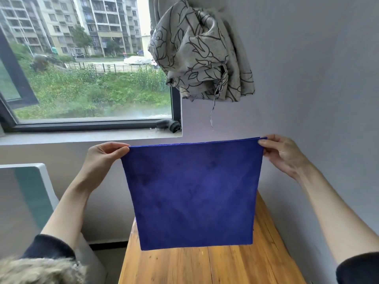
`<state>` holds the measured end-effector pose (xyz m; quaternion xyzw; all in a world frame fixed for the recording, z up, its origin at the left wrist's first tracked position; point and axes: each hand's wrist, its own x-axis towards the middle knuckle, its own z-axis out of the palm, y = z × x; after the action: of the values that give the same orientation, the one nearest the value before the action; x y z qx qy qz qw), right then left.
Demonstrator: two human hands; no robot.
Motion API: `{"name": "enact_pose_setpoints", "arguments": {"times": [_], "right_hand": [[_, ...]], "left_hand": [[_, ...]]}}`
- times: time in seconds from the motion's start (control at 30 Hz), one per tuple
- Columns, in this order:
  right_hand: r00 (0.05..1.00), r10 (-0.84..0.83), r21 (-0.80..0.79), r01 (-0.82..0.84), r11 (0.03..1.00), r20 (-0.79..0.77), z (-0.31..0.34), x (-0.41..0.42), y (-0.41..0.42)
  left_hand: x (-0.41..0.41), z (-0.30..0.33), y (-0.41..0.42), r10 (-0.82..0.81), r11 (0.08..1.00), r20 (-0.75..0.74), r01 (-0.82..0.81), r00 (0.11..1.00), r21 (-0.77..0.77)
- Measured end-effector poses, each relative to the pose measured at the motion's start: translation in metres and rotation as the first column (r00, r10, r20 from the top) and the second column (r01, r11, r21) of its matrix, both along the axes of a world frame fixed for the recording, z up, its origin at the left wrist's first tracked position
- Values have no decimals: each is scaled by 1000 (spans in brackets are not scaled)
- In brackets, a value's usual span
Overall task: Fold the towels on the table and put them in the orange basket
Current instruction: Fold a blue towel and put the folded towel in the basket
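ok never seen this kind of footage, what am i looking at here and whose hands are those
There is no machine here. This is one picture from a wide-angle camera worn on a person's head, looking forward and down, so the hands are the wearer's own. The left hand and the right hand each pinch a top corner of a blue towel, holding it up spread flat so it hangs above a wooden table. The part of the table that shows is bare wood. Behind are a window and a bunched patterned curtain against the wall. The orange basket from the task is not in view.
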<state>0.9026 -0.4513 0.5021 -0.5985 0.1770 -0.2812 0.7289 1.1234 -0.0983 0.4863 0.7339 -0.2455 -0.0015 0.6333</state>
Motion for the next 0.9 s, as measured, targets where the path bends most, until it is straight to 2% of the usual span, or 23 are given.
{"name": "enact_pose_setpoints", "arguments": {"times": [0.07, 0.13, 0.23, 0.3, 0.37, 0.43, 0.53, 0.6, 0.67, 0.77, 0.83, 0.9], "right_hand": [[1000, -3, 18, 2, 1000, 6, 1, 0, -2], [1000, 1, -45, -2, 999, -27, 2, 0, -3], [980, -53, -359, -20, 933, -193, 2, 3, 0], [953, -133, -555, -43, 831, -273, 1, 6, 5], [931, -175, -627, -70, 776, -320, -2, 9, 8], [920, -204, -653, -70, 754, -334, -5, 11, 9], [917, -233, -649, -36, 760, -323, -10, 12, 7], [911, -193, -621, -82, 780, -364, -11, 10, 6], [916, -94, -538, -145, 830, -391, -13, 8, 4], [940, 67, -349, -190, 918, -335, -14, 5, 1], [951, 121, -244, -194, 950, -286, -13, 4, -1], [954, 135, -207, -194, 959, -269, -12, 4, -3]], "left_hand": [[1, 0, 1, -26, 1000, -3, 26, 1000, 13], [1, 0, 2, -51, 999, -7, 51, 999, 14], [3, -2, 8, -92, 994, -9, 92, 996, 58], [5, -4, 10, -110, 975, 21, 104, 994, 195], [8, -8, 11, -132, 934, 50, 108, 990, 340], [8, -12, 11, -132, 919, 51, 103, 990, 380], [7, -19, 13, -121, 943, 38, 103, 992, 316], [5, -23, 15, -127, 961, -1, 124, 992, 247], [2, -26, 15, -141, 976, -65, 150, 988, 155], [0, -27, 16, -165, 983, -121, 173, 979, 57], [2, -27, 17, -174, 984, -130, 179, 976, 24], [4, -27, 16, -159, 987, -137, 162, 978, 14]]}}
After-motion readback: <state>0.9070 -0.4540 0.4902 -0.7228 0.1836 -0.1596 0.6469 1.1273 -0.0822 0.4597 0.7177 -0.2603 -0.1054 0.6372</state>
